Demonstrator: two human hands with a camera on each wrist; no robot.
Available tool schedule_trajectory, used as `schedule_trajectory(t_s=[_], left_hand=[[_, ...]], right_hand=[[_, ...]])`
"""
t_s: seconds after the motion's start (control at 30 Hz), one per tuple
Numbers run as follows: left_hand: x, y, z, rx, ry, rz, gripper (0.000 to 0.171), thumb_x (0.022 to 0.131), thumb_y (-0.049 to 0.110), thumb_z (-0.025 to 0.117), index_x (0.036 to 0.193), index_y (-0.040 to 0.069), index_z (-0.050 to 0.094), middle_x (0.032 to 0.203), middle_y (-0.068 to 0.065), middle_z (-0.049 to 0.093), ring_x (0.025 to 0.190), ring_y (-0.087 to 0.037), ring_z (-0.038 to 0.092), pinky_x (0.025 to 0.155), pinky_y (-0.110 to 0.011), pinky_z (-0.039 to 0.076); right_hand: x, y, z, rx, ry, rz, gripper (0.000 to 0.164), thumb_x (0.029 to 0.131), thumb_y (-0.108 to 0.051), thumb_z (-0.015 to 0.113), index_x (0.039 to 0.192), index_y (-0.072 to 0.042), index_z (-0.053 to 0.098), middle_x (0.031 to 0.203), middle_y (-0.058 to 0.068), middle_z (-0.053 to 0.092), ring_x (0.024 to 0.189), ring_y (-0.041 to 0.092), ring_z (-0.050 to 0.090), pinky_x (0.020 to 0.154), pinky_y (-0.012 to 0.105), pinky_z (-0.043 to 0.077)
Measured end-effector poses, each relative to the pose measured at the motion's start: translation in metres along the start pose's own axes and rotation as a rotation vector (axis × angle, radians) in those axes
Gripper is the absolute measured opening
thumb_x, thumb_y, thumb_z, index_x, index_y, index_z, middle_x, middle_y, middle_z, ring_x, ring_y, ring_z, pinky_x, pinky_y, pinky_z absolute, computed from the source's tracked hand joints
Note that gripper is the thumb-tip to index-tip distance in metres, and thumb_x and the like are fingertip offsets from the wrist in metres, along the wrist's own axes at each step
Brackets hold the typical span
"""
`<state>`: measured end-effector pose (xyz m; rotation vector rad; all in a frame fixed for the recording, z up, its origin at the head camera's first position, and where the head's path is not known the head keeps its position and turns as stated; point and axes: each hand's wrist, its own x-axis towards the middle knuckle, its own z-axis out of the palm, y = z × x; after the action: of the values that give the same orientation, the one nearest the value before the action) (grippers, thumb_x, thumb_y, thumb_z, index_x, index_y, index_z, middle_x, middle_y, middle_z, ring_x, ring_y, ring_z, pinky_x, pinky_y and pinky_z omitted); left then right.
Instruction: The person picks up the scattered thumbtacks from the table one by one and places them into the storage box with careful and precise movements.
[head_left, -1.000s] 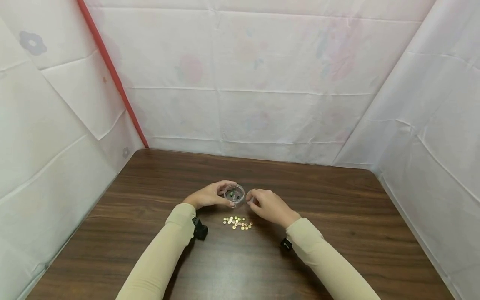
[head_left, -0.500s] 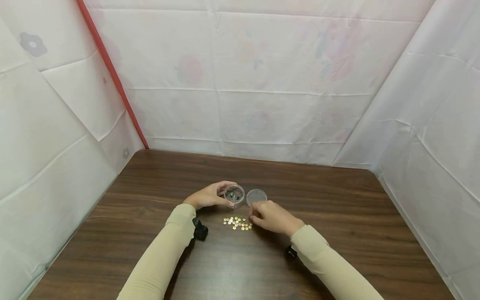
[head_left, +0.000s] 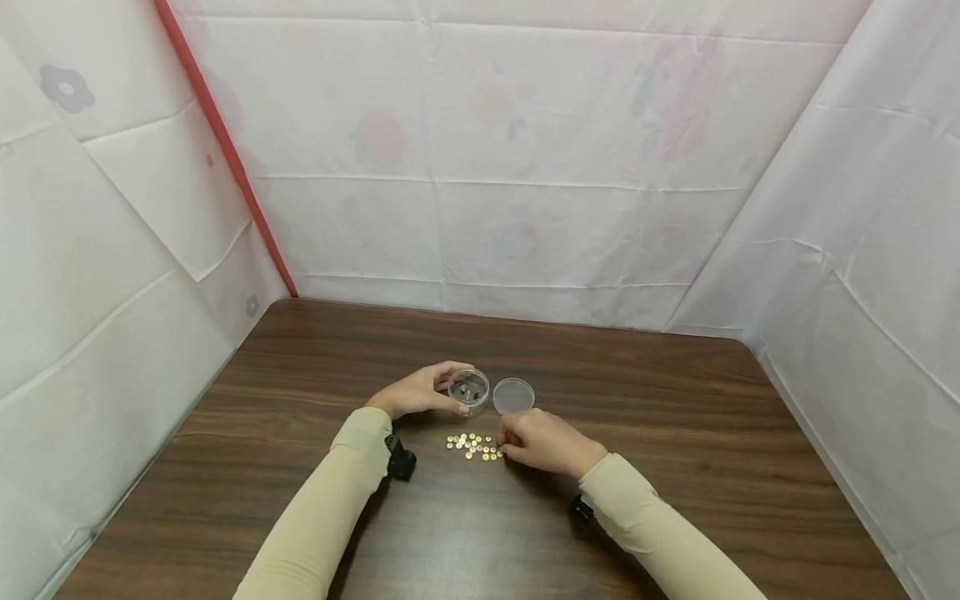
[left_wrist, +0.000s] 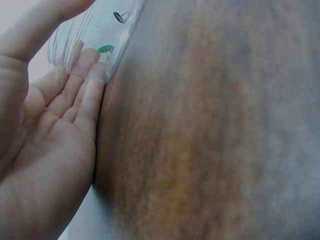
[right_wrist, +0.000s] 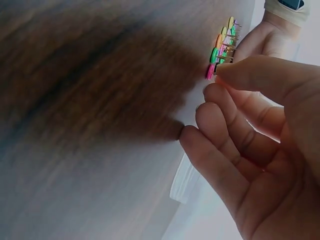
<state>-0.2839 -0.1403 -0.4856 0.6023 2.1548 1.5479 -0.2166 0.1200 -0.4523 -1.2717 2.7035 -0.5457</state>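
My left hand (head_left: pixel 420 390) holds the side of a clear round plastic container (head_left: pixel 468 392), thumb at the front and fingers behind. Inside it lie a few thumbtacks; a green thumbtack (left_wrist: pixel 105 49) and a dark thumbtack (left_wrist: pixel 119 17) show through the wall. In the head view, several gold-looking thumbtacks (head_left: pixel 472 445) lie point up in a loose cluster in front of the container. My right hand (head_left: pixel 551 442) is at the cluster's right end. Its thumb and fingertips pinch a pink thumbtack (right_wrist: pixel 209 71) at the pin; other coloured thumbtacks stand just beyond.
A clear round lid (head_left: pixel 513 396) lies on the brown wooden table (head_left: pixel 375 333), right of the container and just behind my right hand. White cloth (head_left: pixel 480 167) hangs along the back and both sides of the table.
My right hand has drawn back from the lid, uncovering it, and come forward to the right end of the thumbtacks. My left hand and the container have stayed put.
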Motion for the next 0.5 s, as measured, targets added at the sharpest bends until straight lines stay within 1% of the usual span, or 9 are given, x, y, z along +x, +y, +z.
schedule_trajectory(t_s=[0.17,0.3,0.4,0.5], left_hand=[[-0.0011,0.0013,0.0004,0.000,0.013,-0.008,0.075,0.071,0.022,0.082,0.136,0.024,0.045,0.140,0.002,0.044,0.129,-0.014,0.034,0.112,-0.044,0.026],[-0.0012,0.0016,0.0003,-0.003,0.010,-0.002,0.076,0.070,0.023,0.082,0.136,0.022,0.044,0.139,0.002,0.045,0.128,-0.013,0.036,0.110,-0.043,0.028],[-0.0008,0.0014,0.0003,-0.006,0.005,0.012,0.077,0.071,0.022,0.082,0.137,0.020,0.043,0.140,-0.001,0.044,0.127,-0.014,0.037,0.109,-0.045,0.030],[-0.0007,0.0015,0.0001,-0.006,0.006,0.010,0.076,0.071,0.022,0.082,0.137,0.020,0.043,0.140,-0.001,0.044,0.127,-0.013,0.037,0.109,-0.044,0.031]], right_hand=[[0.0005,-0.0014,-0.0004,-0.022,0.000,0.001,0.004,0.084,-0.013,0.066,0.086,-0.015,0.064,0.071,-0.010,0.056,0.059,-0.001,0.047,0.052,0.019,0.045],[0.0007,-0.0016,0.0002,-0.049,0.009,-0.007,0.004,0.083,-0.013,0.068,0.084,-0.015,0.064,0.069,-0.011,0.055,0.058,-0.001,0.046,0.051,0.019,0.045],[0.0009,-0.0009,0.0008,-0.076,0.015,-0.014,0.005,0.082,-0.013,0.068,0.082,-0.014,0.064,0.068,-0.011,0.054,0.058,-0.001,0.046,0.051,0.019,0.044],[0.0010,-0.0005,0.0011,-0.085,0.014,-0.016,0.004,0.083,-0.014,0.068,0.081,-0.014,0.064,0.068,-0.011,0.053,0.058,-0.001,0.045,0.051,0.019,0.044]])
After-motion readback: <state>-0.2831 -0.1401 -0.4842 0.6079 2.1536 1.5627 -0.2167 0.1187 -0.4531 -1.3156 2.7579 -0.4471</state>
